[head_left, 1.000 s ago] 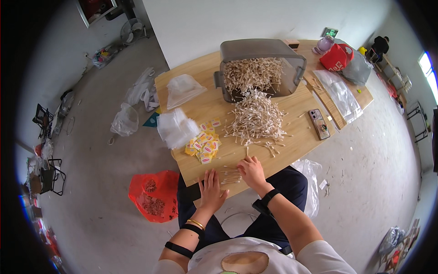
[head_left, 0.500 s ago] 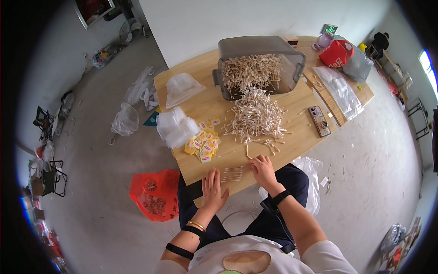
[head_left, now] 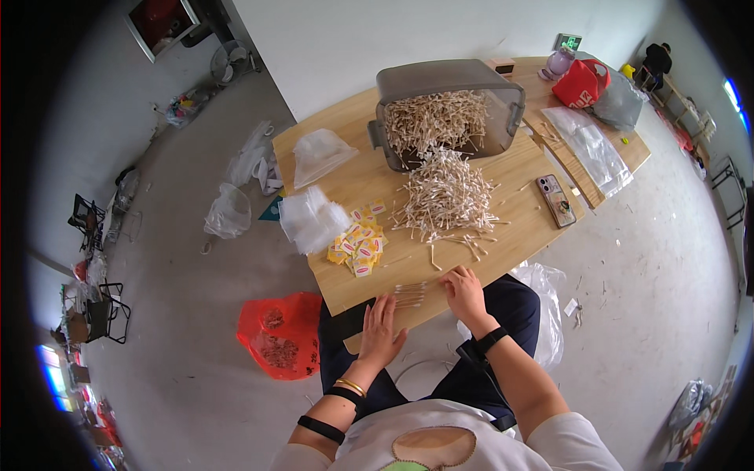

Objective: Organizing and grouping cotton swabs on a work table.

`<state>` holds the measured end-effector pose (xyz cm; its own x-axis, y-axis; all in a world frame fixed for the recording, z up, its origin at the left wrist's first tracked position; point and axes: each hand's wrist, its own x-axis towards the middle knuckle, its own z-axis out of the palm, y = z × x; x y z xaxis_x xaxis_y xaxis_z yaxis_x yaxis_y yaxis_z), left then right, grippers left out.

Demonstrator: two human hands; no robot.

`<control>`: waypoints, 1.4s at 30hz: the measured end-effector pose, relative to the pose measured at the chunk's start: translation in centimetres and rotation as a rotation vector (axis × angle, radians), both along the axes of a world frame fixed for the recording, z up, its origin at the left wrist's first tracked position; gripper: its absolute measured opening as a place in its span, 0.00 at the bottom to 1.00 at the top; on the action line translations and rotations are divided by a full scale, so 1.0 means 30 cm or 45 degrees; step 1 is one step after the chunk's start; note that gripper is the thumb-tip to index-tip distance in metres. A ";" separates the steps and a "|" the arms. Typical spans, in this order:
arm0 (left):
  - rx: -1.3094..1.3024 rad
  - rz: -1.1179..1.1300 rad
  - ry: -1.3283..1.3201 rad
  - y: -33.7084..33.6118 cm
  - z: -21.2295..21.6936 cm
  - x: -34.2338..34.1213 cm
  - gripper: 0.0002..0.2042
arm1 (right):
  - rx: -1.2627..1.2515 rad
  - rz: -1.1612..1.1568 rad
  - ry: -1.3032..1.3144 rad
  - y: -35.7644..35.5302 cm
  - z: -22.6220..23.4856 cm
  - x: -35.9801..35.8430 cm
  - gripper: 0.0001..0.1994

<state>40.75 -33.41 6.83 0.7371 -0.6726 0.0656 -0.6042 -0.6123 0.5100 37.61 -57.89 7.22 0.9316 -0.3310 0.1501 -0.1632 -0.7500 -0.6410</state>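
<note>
A small row of cotton swabs (head_left: 411, 296) lies side by side near the front edge of the wooden table (head_left: 345, 180). To its left, my left hand (head_left: 380, 330) lies with fingers stretched out, the fingertips close to the swab ends. On the other side rests my right hand (head_left: 466, 298), its fingers slightly bent on the tabletop and nothing visible in them. Beyond the hands spreads a large heap of cotton swabs (head_left: 446, 196), spilling from a grey translucent plastic bin (head_left: 448, 76) tipped on its side. A few loose swabs lie between heap and right hand.
Left of the heap are yellow-and-white paper labels (head_left: 360, 245) and a stack of clear plastic bags (head_left: 310, 220). A phone (head_left: 556, 201) lies at the right. A red bag (head_left: 275, 310) stands on the floor at left. Further right sit plastic sheets (head_left: 589, 149) and a red pouch (head_left: 580, 85).
The whole view has shifted slightly. My left hand is a little nearer the row of swabs, whose ends look more even. The right hand stays beside it.
</note>
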 end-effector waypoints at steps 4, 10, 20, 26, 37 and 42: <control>0.035 -0.025 0.015 0.015 0.007 0.000 0.39 | -0.028 0.005 0.004 0.003 -0.003 -0.010 0.08; 0.076 -0.063 -0.017 0.020 0.014 -0.010 0.37 | -0.006 0.007 0.013 0.007 -0.008 -0.022 0.07; 0.094 -0.072 -0.057 0.023 -0.021 -0.017 0.37 | 0.053 0.034 -0.007 0.000 -0.008 -0.028 0.08; 0.235 -0.063 -0.169 -0.011 -0.038 -0.037 0.38 | 0.080 0.014 -0.034 -0.010 -0.037 -0.032 0.08; 0.284 -0.091 -0.199 0.011 -0.049 -0.036 0.37 | 0.108 0.086 -0.111 0.039 -0.020 -0.037 0.07; 0.324 -0.105 -0.201 0.016 -0.053 -0.036 0.37 | 0.037 0.186 -0.065 0.093 -0.019 -0.026 0.05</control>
